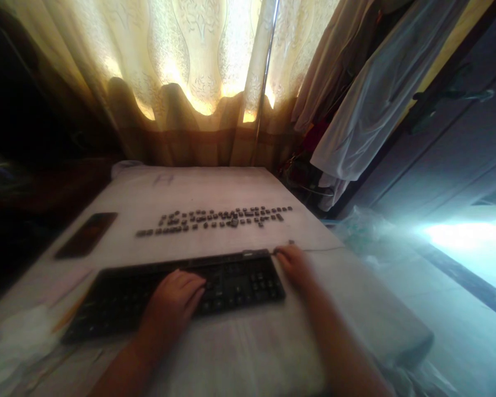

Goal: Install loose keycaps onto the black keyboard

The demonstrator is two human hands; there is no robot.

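A black keyboard (240, 281) lies across the near part of a pale table. My left hand (174, 295) rests over its middle, fingers bent and pressed together on the keys; anything under the fingertips is hidden. Just off the keyboard's upper right corner is my right hand (291, 263), its fingers closed at a small dark piece that is too blurred to name. Behind the keyboard, many loose dark keycaps (215, 216) are spread in uneven rows. One more small dark piece (291, 242) sits just beyond my right hand.
A dark phone-like slab (86, 235) lies on the left of the table (215, 187). Nearer are a pinkish strip (66, 284), an orange stick (69, 313) and crumpled white material (16, 342). A thin cable (322, 250) runs right. Beyond hang curtains (202, 66) and clothes (364, 121).
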